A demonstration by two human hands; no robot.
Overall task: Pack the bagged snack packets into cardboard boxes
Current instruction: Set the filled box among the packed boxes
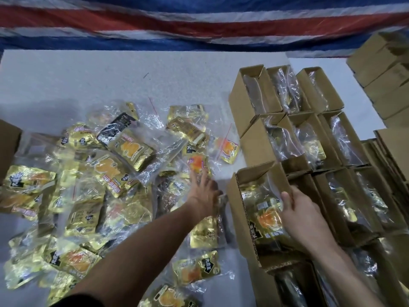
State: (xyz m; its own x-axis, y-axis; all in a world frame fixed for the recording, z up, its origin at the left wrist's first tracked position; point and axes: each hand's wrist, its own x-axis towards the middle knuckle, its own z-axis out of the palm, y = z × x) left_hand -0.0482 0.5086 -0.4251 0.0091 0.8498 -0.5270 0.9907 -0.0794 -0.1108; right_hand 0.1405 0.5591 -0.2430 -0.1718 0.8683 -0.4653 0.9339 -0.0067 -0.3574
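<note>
A heap of gold snack packets in clear bags (93,182) covers the left half of the white table. My left hand (204,192) reaches over the heap's right edge with fingers straight, touching a bagged packet with an orange picture (197,163). An open cardboard box (247,209) stands right of the heap with a bagged packet (263,216) inside. My right hand (297,214) lies over that box's right wall, thumb on the inner side, fingers hidden behind the wall.
Several open boxes (309,134) with bagged packets stand in rows at the right. Flat and empty cartons (385,85) are stacked at the far right. A cardboard edge (7,147) juts in at the left. A striped tarp (199,21) hangs behind the table.
</note>
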